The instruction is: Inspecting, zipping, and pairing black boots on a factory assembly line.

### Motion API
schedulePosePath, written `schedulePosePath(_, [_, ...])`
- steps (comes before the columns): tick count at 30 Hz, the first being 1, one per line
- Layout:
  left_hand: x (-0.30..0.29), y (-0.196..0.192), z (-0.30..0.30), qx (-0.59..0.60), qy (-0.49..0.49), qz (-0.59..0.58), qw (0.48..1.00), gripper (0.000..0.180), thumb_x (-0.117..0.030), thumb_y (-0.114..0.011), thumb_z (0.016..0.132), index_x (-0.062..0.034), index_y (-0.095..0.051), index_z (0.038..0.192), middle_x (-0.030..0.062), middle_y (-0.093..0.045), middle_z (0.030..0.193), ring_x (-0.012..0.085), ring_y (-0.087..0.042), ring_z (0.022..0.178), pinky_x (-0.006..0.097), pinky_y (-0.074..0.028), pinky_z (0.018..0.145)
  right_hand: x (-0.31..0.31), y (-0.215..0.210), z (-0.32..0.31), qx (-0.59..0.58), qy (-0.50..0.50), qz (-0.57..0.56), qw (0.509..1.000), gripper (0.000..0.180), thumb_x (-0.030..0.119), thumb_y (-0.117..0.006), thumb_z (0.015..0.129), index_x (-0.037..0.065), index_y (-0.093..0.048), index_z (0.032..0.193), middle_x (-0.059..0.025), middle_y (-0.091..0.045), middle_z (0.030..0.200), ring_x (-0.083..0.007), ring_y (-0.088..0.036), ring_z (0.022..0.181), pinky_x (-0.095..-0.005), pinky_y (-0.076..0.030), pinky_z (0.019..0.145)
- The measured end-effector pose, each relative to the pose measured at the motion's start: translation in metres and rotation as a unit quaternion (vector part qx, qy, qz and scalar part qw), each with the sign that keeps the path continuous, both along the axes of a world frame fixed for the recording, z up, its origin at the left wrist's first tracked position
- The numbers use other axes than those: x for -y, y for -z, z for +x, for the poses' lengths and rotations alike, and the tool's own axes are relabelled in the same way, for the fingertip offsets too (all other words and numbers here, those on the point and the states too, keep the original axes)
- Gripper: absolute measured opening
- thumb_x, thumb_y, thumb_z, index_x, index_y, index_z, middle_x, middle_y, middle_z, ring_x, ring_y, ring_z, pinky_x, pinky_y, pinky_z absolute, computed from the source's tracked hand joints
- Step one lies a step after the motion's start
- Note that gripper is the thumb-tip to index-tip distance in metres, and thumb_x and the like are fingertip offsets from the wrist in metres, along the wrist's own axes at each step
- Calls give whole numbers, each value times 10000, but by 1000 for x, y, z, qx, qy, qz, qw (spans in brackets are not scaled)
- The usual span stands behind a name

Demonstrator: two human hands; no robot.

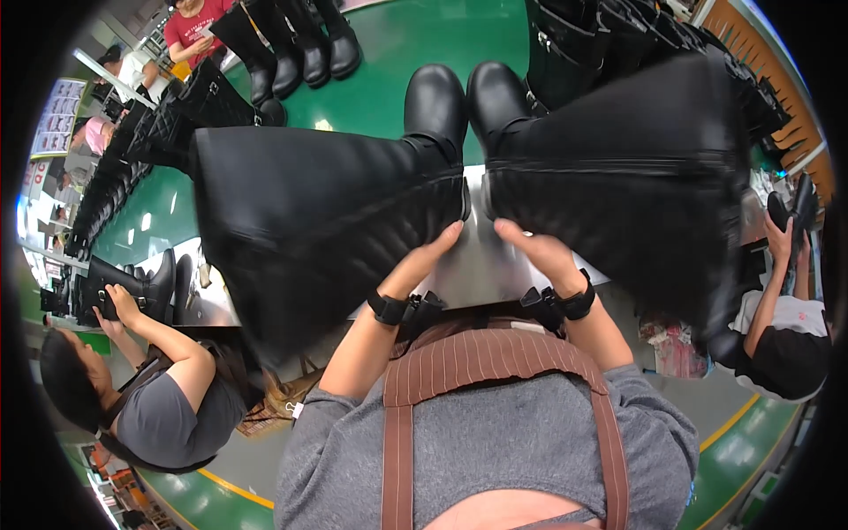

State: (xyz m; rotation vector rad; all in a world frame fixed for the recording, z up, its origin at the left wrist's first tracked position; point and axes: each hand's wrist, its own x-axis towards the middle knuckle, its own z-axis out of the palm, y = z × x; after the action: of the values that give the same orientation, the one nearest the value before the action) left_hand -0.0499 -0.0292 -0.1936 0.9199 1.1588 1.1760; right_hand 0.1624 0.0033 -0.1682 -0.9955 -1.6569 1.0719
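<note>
Green conveyor belt carries rows of black boots past our steel worktop. We grip two tall boots lying there: left hand on the left boot, right hand on the right boot, fingers curled around the shafts.

2 hands hold 2 tall black boots.

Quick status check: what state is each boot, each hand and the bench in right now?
left boot: lying on its side, toe away from the person, shaft gripped
right boot: lying on its side, toe away, shaft gripped
left hand: closed on the left boot's shaft
right hand: closed on the right boot's shaft
steel bench: bearing both boots
</note>
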Motion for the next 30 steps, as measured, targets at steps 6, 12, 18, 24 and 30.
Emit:
schedulePosePath(6, [3, 14, -4, -71, 51, 21, 996, 640, -204, -675, 841, -43, -394, 1392, 99, -481, 1337, 217, -535, 1147, 346, -432, 978, -35, -7, -9, -266, -7, -173, 949, 721, 227, -581, 879, 125, -236, 1504, -72, -449, 1269, -190, -492, 1188, -350, -453, 943])
schedulePosePath(12, [14, -29, -16, -140, 107, 166, 970, 793, -256, -662, 822, -94, -243, 1476, 114, -361, 1439, 264, -490, 1206, 393, -420, 992, -42, -5, -20, -444, -130, -325, 825, 504, 358, -459, 1005, 9, -428, 1368, -93, -538, 1315, -164, -559, 1117, -299, -428, 998])
schedulePosePath(18, [-3, -53, -13, 59, 13, 181, 982, 741, -373, -534, 945, -118, -153, 1527, 130, -424, 1408, 221, -457, 1236, 359, -413, 1009, -11, -30, 16, -387, -196, -250, 865, 494, 360, -437, 1012, 17, -430, 1368, -102, -538, 1320, -191, -556, 1140, -332, -425, 1019])
schedulePosePath(24, [-2, -11, 1, 255, 24, 52, 965, 632, -492, -341, 1016, -9, -361, 1422, 115, -472, 1395, 198, -491, 1236, 342, -405, 1037, -9, -32, 12, -396, -277, -274, 832, 485, 363, -416, 1019, 25, -432, 1367, -112, -538, 1324, -219, -552, 1164, -365, -421, 1040])
schedulePosePath(30, [-4, -12, -35, 457, 91, 40, 884, 614, -454, -221, 1036, 18, -384, 1393, 187, -517, 1343, 305, -522, 1226, 444, -392, 1078, -30, -5, -11, -457, -326, -370, 741, 477, 365, -394, 1025, 34, -434, 1367, -121, -537, 1328, -247, -549, 1187, -398, -417, 1061])
